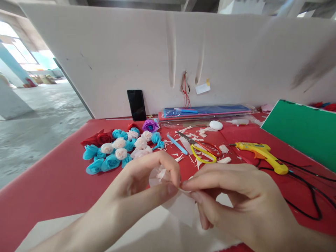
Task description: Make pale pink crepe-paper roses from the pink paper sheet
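Between both hands, over the front of the red table, is a thin whitish translucent piece of paper (183, 206). My left hand (157, 178) pinches its upper edge with thumb and forefinger. Close beside it, my right hand (225, 196) pinches the same edge, which looks narrowly folded or rolled between the fingertips. Part of the piece is hidden behind the fingers. Beneath the hands lies a large pale sheet (141, 234). Just beyond them, scissors (203, 154) with yellow and red handles lie among white paper scraps (207, 131), with a light-blue pen-like stick (177, 144) alongside.
Paper flowers (120, 154) in blue, pale pink, red and purple cluster at left. A yellow glue gun (262, 154) with a black cord lies right, before a green board (301, 129). A phone (136, 105) leans against the white panel (118, 52); packaged blue sheets (204, 111) lie behind.
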`<act>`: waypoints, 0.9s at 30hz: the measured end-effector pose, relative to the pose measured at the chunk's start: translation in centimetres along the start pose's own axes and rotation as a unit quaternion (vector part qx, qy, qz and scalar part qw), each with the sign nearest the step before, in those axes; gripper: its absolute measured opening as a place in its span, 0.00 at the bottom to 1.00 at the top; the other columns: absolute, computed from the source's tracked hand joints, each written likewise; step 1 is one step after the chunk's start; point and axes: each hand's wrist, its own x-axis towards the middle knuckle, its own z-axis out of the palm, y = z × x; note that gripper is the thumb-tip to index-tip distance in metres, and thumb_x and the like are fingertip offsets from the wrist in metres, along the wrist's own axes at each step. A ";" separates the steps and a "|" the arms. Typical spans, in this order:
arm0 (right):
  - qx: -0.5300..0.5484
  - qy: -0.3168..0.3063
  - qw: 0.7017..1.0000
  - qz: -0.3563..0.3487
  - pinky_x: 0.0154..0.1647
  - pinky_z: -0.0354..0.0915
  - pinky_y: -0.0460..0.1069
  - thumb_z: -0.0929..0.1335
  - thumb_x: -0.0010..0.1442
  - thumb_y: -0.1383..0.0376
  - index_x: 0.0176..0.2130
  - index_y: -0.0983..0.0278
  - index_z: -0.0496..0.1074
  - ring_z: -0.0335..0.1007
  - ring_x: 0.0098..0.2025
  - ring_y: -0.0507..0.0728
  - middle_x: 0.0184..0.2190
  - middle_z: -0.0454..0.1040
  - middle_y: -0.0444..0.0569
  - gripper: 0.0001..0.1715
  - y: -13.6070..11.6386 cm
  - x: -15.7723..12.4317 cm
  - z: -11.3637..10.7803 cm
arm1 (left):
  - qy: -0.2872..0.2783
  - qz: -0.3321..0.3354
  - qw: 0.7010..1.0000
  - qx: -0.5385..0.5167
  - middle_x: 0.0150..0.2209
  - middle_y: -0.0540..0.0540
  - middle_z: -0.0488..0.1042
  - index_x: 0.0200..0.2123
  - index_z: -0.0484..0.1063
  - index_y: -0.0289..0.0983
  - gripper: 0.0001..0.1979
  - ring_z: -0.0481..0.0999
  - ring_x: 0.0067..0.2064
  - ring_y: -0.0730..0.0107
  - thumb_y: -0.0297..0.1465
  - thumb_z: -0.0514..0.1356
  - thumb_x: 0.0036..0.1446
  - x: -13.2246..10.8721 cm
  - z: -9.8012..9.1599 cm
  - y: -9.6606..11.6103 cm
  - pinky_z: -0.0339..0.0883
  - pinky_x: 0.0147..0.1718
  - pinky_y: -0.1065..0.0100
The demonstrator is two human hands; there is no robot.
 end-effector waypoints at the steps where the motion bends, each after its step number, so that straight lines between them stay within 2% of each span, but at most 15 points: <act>1: 0.002 0.000 1.000 0.004 0.22 0.71 0.38 0.71 0.54 0.79 0.30 0.62 0.82 0.69 0.16 0.45 0.16 0.73 0.37 0.14 -0.1 0.0 0.0 | -0.009 0.002 1.000 -0.001 0.30 0.56 0.71 0.30 0.76 0.48 0.08 0.68 0.34 0.70 0.39 0.65 0.63 0.0 -0.1 0.0 0.64 0.31 0.75; 4: -0.008 -0.002 1.000 -0.004 0.23 0.71 0.38 0.71 0.54 0.78 0.29 0.63 0.82 0.69 0.17 0.45 0.16 0.73 0.37 0.13 -0.2 0.1 -0.1 | -0.016 0.010 1.000 0.010 0.30 0.56 0.71 0.30 0.75 0.47 0.08 0.69 0.33 0.71 0.37 0.64 0.64 -0.1 -0.2 0.1 0.64 0.32 0.76; 8: -0.031 -0.005 0.999 -0.027 0.23 0.71 0.38 0.72 0.55 0.77 0.31 0.62 0.83 0.71 0.17 0.46 0.16 0.74 0.37 0.12 -0.3 0.0 -0.4 | 0.005 0.026 0.999 0.043 0.29 0.55 0.73 0.28 0.73 0.44 0.07 0.71 0.33 0.70 0.31 0.65 0.59 0.0 -0.2 0.4 0.66 0.31 0.75; 13: -0.093 0.002 0.991 -0.095 0.27 0.73 0.37 0.74 0.52 0.78 0.31 0.63 0.81 0.78 0.24 0.47 0.25 0.83 0.41 0.11 0.0 -0.1 -0.6 | 0.009 0.020 0.996 0.084 0.28 0.56 0.71 0.28 0.72 0.43 0.10 0.69 0.31 0.72 0.37 0.65 0.59 0.2 0.2 0.7 0.65 0.29 0.77; 18: -0.171 -0.011 0.975 -0.140 0.30 0.75 0.40 0.74 0.57 0.72 0.30 0.61 0.79 0.79 0.26 0.49 0.26 0.82 0.43 0.07 0.2 -0.4 -0.4 | 0.022 0.017 0.997 0.075 0.26 0.56 0.70 0.26 0.71 0.42 0.09 0.68 0.28 0.73 0.33 0.66 0.58 0.6 0.5 0.4 0.64 0.26 0.77; 22: -0.153 -0.040 0.981 -0.116 0.26 0.73 0.40 0.72 0.60 0.73 0.27 0.61 0.78 0.75 0.23 0.48 0.23 0.80 0.42 0.11 0.1 -0.3 -0.6 | 0.026 0.030 0.996 0.076 0.24 0.56 0.70 0.26 0.71 0.41 0.08 0.68 0.26 0.73 0.29 0.65 0.56 0.7 0.4 0.2 0.64 0.25 0.77; 27: -0.102 -0.035 0.992 -0.068 0.24 0.70 0.38 0.74 0.58 0.72 0.28 0.64 0.81 0.72 0.20 0.47 0.18 0.77 0.41 0.07 0.0 -0.1 -0.8 | 0.022 0.012 0.996 0.082 0.27 0.55 0.71 0.29 0.73 0.42 0.05 0.68 0.29 0.74 0.30 0.65 0.58 0.3 0.2 0.0 0.65 0.26 0.79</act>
